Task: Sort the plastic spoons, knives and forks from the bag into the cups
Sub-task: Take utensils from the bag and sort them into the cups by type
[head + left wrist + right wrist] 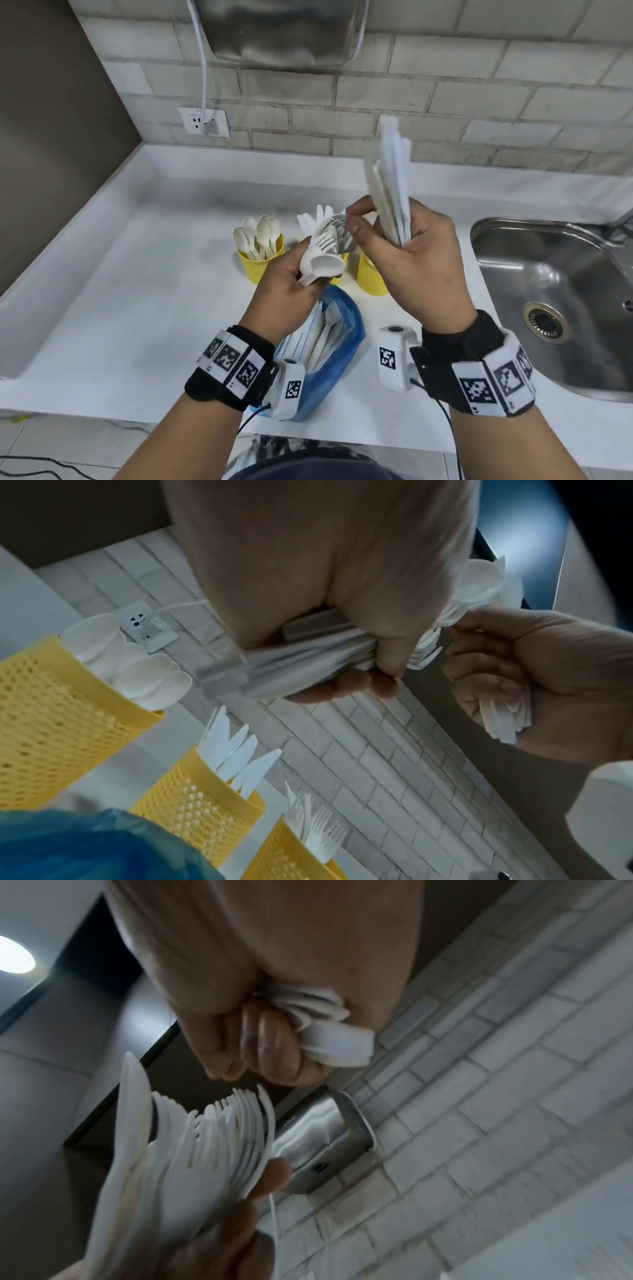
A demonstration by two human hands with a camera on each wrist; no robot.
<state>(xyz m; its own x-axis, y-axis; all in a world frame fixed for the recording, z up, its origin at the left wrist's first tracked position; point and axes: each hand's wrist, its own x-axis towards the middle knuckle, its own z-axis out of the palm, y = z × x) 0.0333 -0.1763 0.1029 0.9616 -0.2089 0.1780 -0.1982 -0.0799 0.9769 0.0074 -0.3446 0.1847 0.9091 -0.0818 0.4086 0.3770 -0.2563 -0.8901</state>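
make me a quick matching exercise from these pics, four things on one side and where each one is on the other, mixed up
Things
1. mixed bundle of forks and spoons
2. bundle of handles pointing up
3. sorted spoons
4. blue bag

Places
A. lying on the counter below the hands
B. in the grip of the left hand
C. standing in the leftmost yellow cup
D. in the grip of the right hand

Pairs: 1-B, 2-D, 3-C, 4-A
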